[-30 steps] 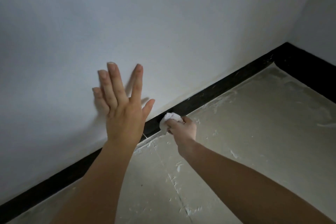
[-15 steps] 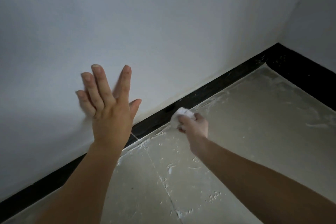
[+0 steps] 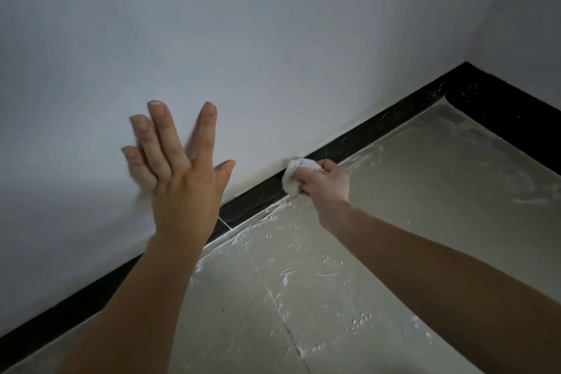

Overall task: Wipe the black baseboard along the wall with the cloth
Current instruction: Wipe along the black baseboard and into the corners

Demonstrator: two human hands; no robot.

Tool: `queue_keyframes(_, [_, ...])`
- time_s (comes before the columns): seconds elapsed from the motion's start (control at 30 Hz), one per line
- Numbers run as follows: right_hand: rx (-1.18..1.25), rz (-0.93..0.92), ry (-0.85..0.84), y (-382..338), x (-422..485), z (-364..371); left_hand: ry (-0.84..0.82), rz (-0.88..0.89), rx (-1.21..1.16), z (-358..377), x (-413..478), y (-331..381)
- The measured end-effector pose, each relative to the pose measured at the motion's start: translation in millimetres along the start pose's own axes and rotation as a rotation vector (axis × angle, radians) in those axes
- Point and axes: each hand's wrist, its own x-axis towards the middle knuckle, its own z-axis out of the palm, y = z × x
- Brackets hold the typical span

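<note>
The black baseboard (image 3: 376,133) runs diagonally along the foot of the white wall, from lower left up to the room corner at upper right. My right hand (image 3: 328,182) is closed around a crumpled white cloth (image 3: 296,174), and the cloth is pressed against the baseboard near the middle of the view. My left hand (image 3: 179,170) lies flat on the wall above the baseboard with its fingers spread and nothing in it. Both forearms hide parts of the floor and a stretch of the baseboard.
The white wall (image 3: 273,39) fills the upper half. A second black baseboard (image 3: 510,118) meets the first at the corner on the right. The pale tiled floor (image 3: 409,206) carries white dust, smears and a grout line.
My right hand has slid the cloth along the baseboard toward the corner on the right. My left hand stays flat on the wall, and the view has shifted a little.
</note>
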Motion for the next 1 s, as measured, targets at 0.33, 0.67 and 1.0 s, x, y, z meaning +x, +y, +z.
queue_keyframes(0.33, [0.212, 0.164, 0.203, 4.2, -10.5, -22.3, -0.037, -0.003, -0.05, 1.3, -1.0, -1.5])
queue_keyframes(0.67, [0.031, 0.3, 0.001, 48.5, -23.4, 37.6, -0.034, -0.008, -0.071, 0.4, -1.0, -1.7])
queue_keyframes(1.0, [0.159, 0.191, 0.218, 13.3, 39.5, -24.6, -0.043, -0.004, 0.029, -3.5, 2.7, 7.0])
